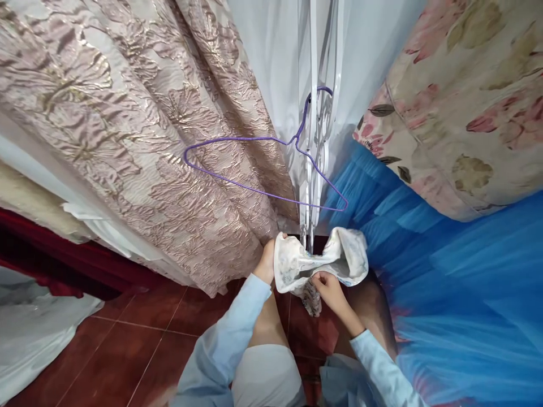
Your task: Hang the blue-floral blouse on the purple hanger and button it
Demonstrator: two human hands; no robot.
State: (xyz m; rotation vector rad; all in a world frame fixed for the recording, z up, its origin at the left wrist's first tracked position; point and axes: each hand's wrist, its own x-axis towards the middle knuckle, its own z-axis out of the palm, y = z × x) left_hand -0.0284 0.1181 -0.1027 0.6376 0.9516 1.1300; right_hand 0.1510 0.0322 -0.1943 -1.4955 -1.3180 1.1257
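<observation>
Between my hands is a pale garment (292, 263) with a faint floral print, its top spread into two rounded, cup-like parts. My left hand (268, 261) is closed on its left edge, the fingertips partly behind the cloth. At the near middle edge, my right hand (328, 288) pinches the fabric. A darker patterned part of the garment dangles below toward the floor. Above it, a purple wire hanger (254, 189) with nothing on it hangs by its hook from a white metal rack (314, 68).
A pink-and-gold brocade cloth (169, 113) hangs on the left. To the right are a floral cloth (462, 113) and blue tulle (458, 282). Dark red fabric (85, 265) and white cloth (38, 333) lie at far left. Red tiles (139, 345) cover the floor.
</observation>
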